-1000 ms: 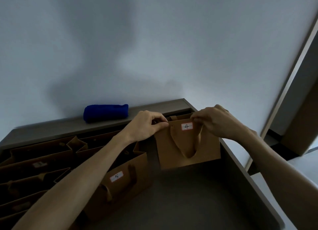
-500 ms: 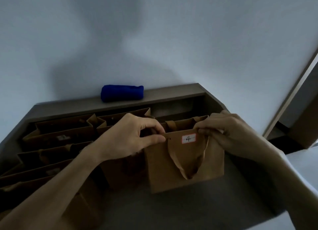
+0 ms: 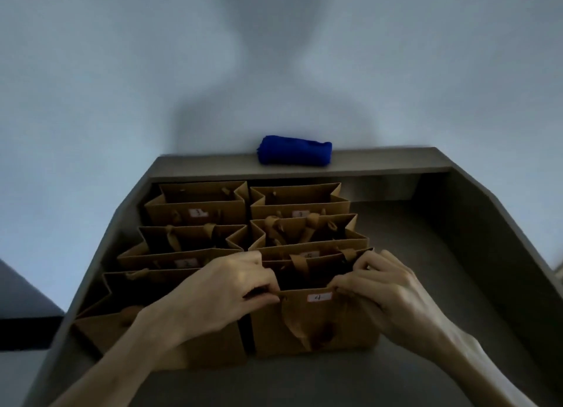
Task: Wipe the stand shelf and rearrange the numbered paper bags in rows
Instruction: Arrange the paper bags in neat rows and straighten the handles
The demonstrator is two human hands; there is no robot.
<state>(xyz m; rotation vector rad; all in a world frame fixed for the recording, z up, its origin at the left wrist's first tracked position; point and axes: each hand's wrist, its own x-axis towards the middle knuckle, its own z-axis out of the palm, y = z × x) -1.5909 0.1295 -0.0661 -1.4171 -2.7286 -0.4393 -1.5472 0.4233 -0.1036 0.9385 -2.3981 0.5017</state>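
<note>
As fingers curl, both hands pinching bag 4's rim

A white label on the nearest paper bag reads "4" (handwritten).

A second ago the bag marked 4 was near the right edge of the shelf. Now the left hand and right hand have moved it left, right in front of the bag marked 5.
</note>
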